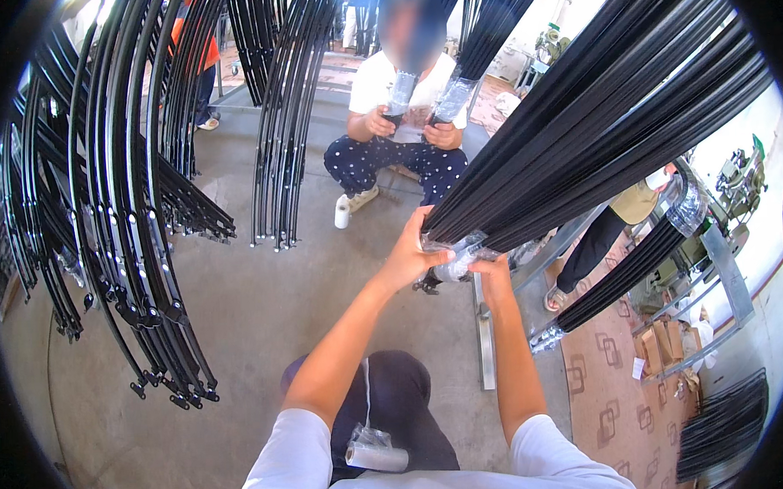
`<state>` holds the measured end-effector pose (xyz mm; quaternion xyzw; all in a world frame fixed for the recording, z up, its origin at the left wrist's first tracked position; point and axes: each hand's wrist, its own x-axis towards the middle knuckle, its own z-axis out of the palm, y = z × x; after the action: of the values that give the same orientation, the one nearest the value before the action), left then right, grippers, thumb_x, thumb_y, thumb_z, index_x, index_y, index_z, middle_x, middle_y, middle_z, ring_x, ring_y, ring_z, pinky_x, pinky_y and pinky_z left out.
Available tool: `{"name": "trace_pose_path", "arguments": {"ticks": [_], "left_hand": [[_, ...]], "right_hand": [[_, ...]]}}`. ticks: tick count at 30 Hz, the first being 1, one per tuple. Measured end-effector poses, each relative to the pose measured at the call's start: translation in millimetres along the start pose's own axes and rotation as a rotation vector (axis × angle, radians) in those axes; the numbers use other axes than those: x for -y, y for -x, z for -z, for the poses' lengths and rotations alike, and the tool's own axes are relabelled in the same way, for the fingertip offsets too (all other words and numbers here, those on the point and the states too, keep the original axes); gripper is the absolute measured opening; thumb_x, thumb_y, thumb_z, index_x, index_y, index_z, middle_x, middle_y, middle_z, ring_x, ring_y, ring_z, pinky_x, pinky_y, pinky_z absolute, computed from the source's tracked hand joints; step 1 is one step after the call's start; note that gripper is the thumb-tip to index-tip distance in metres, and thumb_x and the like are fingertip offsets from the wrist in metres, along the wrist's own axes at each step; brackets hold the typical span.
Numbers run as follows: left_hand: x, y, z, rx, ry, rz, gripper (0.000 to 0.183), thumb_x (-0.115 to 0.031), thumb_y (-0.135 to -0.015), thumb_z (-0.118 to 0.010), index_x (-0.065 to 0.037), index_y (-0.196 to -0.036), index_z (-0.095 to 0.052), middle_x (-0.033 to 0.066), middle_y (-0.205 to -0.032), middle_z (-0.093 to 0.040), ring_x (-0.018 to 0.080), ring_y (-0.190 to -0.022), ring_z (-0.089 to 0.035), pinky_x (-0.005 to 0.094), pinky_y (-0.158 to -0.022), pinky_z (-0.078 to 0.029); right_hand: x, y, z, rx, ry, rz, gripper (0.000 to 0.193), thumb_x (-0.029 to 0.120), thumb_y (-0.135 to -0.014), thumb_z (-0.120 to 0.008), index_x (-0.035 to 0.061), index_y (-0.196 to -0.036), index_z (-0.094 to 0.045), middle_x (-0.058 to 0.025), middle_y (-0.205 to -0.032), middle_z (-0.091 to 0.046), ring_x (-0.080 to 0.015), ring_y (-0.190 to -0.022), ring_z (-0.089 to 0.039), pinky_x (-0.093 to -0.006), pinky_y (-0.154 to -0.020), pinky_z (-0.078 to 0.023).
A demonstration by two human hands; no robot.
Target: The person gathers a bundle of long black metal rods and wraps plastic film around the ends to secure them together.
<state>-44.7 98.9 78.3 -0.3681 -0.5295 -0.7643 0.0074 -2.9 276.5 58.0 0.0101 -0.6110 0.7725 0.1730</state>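
Note:
A thick bundle of long black strips (570, 123) slants down from the upper right. Clear plastic film (466, 250) is wrapped round its lower end. My left hand (412, 254) grips that end from the left, its thumb across the film. On the other side, my right hand (492, 273) closes round the same end; some of its fingers are hidden behind the bundle. A roll of clear film (376, 455) rests on my lap, with a thin strand trailing up from it over my dark trousers.
Bundles of thin black rods (128, 212) hang at the left. Ahead, a crouching person (405, 148) holds two film-wrapped bundle ends, near another film roll (342, 213) on the floor. A wrapped black bundle (620, 278), a metal rail (485, 345) and cardboard boxes (662, 346) are at the right.

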Motion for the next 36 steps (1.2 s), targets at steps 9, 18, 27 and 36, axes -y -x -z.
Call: {"name": "trace_pose_path", "arguments": {"ticks": [9,18,27,36], "left_hand": [[-6.3,8.1,30.0,-0.104,-0.054,0.034,0.063,-0.002,-0.059,-0.072,-0.006,-0.112,-0.038,0.0027,-0.099,-0.05,0.0122,-0.095,-0.047,0.0268,-0.085,-0.036],[-25.8,7.7,51.1,-0.126,-0.113,0.088,0.063,0.0,-0.059,-0.07,-0.005,-0.113,-0.039,0.0039,-0.103,-0.049,0.0134,-0.097,-0.046,0.0274,-0.085,-0.036],[-10.4,10.3,34.6,-0.109,-0.126,0.049,0.069,-0.009,-0.06,-0.074,-0.005,-0.117,-0.036,0.0029,-0.103,-0.049,0.0136,-0.097,-0.046,0.0265,-0.086,-0.035],[-23.3,12.2,26.4,-0.119,-0.137,0.111,0.062,-0.013,-0.061,-0.073,-0.005,-0.113,-0.04,0.0037,-0.095,-0.052,0.0131,-0.088,-0.049,0.0261,-0.079,-0.039]], "right_hand": [[-2.9,-4.9,36.7,-0.031,-0.023,0.12,0.058,-0.008,-0.048,-0.054,0.004,-0.105,-0.048,-0.0056,-0.093,-0.057,-0.0201,-0.088,-0.053,-0.0303,-0.079,-0.041],[4.7,-15.5,65.4,-0.044,-0.042,0.112,0.053,-0.011,-0.048,-0.054,0.0041,-0.098,-0.052,-0.0041,-0.09,-0.056,-0.0189,-0.084,-0.053,-0.0291,-0.073,-0.043],[2.1,-12.1,57.0,-0.036,0.035,0.096,0.062,-0.011,-0.051,-0.055,0.0061,-0.11,-0.044,-0.0032,-0.098,-0.053,-0.0184,-0.09,-0.051,-0.0287,-0.077,-0.041],[-1.8,-13.1,68.6,-0.052,0.108,0.001,0.057,-0.008,-0.053,-0.056,0.0047,-0.108,-0.044,-0.0044,-0.097,-0.054,-0.0174,-0.084,-0.053,-0.0287,-0.075,-0.041]]}}
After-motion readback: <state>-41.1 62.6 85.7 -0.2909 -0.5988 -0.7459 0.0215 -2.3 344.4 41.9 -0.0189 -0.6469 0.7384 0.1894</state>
